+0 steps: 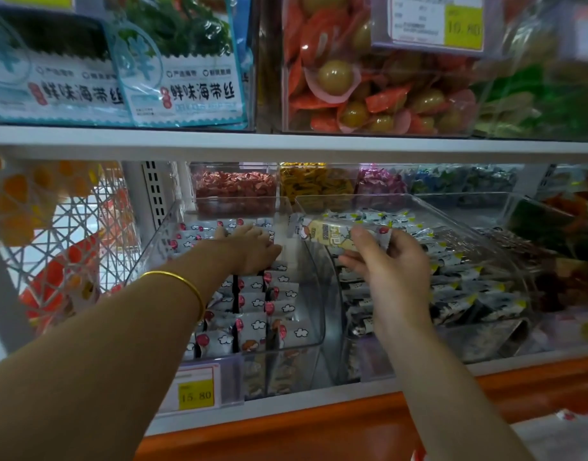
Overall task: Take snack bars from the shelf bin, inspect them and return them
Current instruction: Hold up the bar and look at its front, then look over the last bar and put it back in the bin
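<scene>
Left grip [252,251]: palm-down on packets [252,304] in left bin [149,257], likely picking one; hold unclear.
Right grip [392,264]: pinches snack bar [332,232] by one end, raised label-up for inspection.

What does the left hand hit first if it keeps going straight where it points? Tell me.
Probably the white-and-red packets at the back of the left bin; the left hand reaches over them, fingers pointing rearward. Beyond them is the bin's clear back wall. Depth is unclear.

Left bin [153,247] open on top under shelf board [286,146]; clear wall [314,287] bars sideways passage to right bin [359,196].
</scene>
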The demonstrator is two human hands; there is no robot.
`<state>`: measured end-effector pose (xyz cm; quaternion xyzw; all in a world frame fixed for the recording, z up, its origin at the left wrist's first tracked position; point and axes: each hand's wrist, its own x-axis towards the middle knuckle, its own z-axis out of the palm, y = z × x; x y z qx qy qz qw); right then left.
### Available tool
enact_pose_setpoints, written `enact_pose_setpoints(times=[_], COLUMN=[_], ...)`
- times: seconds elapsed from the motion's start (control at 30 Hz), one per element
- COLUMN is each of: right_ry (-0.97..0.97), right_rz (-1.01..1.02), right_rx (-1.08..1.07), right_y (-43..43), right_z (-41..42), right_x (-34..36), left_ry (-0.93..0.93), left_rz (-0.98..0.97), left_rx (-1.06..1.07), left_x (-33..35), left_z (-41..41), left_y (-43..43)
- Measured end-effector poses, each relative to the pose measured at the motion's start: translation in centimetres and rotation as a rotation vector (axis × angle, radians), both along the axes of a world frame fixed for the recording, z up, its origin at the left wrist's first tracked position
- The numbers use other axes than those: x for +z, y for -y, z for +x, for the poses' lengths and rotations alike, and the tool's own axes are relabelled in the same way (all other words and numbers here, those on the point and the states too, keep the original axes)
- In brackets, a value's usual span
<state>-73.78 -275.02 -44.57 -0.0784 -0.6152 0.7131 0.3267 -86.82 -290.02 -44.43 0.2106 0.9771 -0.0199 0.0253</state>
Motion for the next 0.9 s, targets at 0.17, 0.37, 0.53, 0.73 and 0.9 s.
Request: enact_pose_setpoints(times=[0.17, 0.37, 0.53, 0.73, 0.9], right_ry=[-0.005, 0.007, 0.035, -0.014, 0.166], right_rz=[-0.02, -0.014, 0.232, 0.925, 1.378], right_rx=[0.003, 0.009, -0.076, -0.098, 0.046], right_y=[0.2, -0.1, 0.1, 1.2, 4.1], right_z=[0.1, 0.1, -0.6, -7.3, -12.1], right_x=[-0.1, 0.0, 0.5, 3.4, 3.4], left_ry=[-0.037, 0.022, -0.027, -0.032, -0.059], left_rz=[0.018, -0.052, 0.01, 0.098, 0.104], left_rx=[-0.025, 0.003, -0.029, -0.033, -0.061], left_x=[-0.2, -0.1, -0.4, -0.9, -1.3], left_z=[0.1, -0.1, 0.5, 2.0, 3.0], left_y=[0.0, -0.1, 0.7, 1.2, 1.6])
